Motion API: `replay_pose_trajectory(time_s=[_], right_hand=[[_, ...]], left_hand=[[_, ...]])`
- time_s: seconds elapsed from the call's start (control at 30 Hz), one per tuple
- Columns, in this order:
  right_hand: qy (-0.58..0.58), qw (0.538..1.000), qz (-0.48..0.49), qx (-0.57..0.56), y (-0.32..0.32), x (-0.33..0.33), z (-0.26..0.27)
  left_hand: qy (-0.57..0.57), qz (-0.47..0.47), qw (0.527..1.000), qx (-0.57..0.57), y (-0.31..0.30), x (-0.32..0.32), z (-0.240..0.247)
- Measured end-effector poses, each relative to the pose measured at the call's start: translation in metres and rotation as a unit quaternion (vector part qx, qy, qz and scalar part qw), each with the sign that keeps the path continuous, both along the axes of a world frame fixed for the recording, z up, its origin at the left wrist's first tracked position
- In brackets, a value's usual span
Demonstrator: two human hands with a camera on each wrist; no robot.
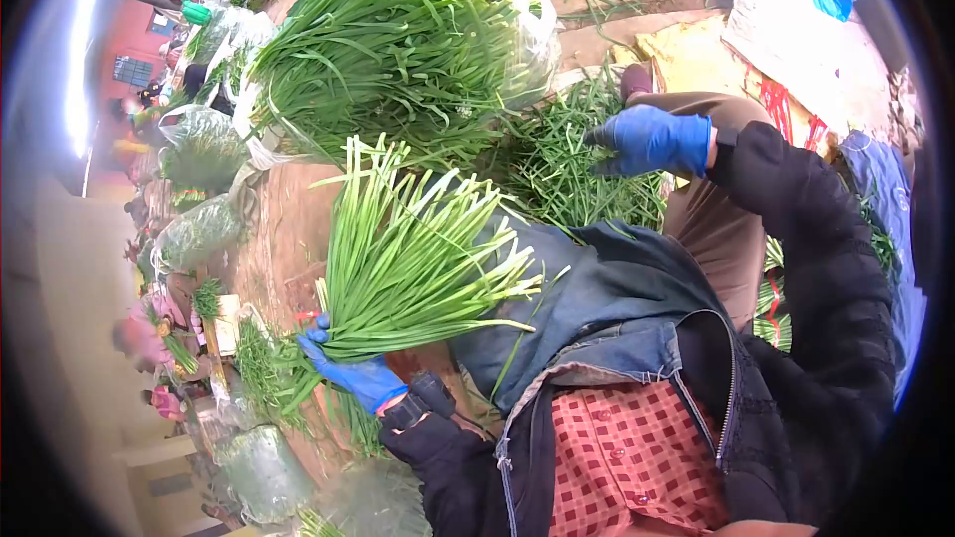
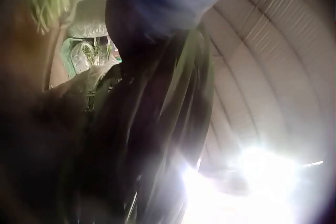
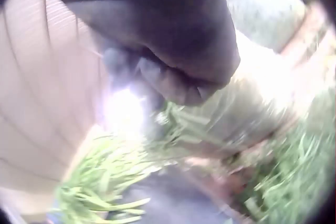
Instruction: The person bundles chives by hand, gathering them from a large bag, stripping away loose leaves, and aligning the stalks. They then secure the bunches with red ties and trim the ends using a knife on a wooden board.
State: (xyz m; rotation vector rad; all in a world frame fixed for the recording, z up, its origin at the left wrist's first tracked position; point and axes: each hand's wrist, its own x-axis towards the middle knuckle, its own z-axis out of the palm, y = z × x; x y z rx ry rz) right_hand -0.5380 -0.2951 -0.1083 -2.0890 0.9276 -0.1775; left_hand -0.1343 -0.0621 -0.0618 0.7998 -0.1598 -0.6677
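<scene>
In the head view my blue-gloved left hand [image 1: 353,373] grips a fanned-out bunch of garlic chives [image 1: 418,259] at its lower left end. The pale cut ends spread up and to the right, over a dark blue apron [image 1: 587,288] on the lap. The left wrist view shows the glove [image 2: 168,3] close up, with dark, shaded leaves hanging from it. My right hand [image 1: 657,139], also in a blue glove, hovers over a heap of loose green trimmings [image 1: 572,164], fingers loosely bent. The right wrist view has bits of green [image 3: 170,121] beyond its fingertips.
A large pile of chives [image 1: 398,50] in a white bag lies at the top. Bagged greens [image 1: 204,149] line the left side, with other people [image 1: 154,338] working beyond. Red ties [image 1: 776,109] and white sacking [image 1: 806,30] lie at the upper right.
</scene>
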Motion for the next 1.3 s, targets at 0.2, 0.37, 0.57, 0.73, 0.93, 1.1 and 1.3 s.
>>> replay_pose_trajectory(time_s=[0.2, 0.37, 0.57, 0.73, 0.93, 1.1, 1.3], right_hand=[[-0.3, 0.936, 0.059, 0.175, 0.01, 0.055, -0.015], [-0.336, 0.82, 0.011, 0.463, 0.025, 0.081, -0.019], [-0.368, 0.828, -0.003, 0.424, 0.055, 0.102, 0.007], [-0.379, 0.826, -0.046, 0.414, 0.068, 0.101, 0.004], [-0.007, 0.998, 0.006, -0.057, -0.008, 0.038, -0.036], [-0.127, 0.989, 0.046, -0.065, 0.01, 0.059, 0.032], [-0.403, 0.908, -0.021, 0.116, 0.037, 0.161, -0.005]], left_hand=[[-0.104, -0.055, 0.991, -0.065, -0.003, 0.018, -0.013], [-0.105, -0.005, 0.992, -0.07, -0.012, 0.0, 0.005], [-0.09, -0.037, 0.983, -0.155, -0.009, 0.0, 0.0], [-0.119, 0.019, 0.989, -0.087, 0.003, -0.002, -0.001], [-0.09, -0.094, 0.969, -0.208, 0.014, 0.009, -0.013], [-0.049, -0.068, 0.972, -0.218, 0.006, 0.004, -0.01], [-0.06, -0.16, 0.966, -0.194, -0.004, -0.003, 0.007]])
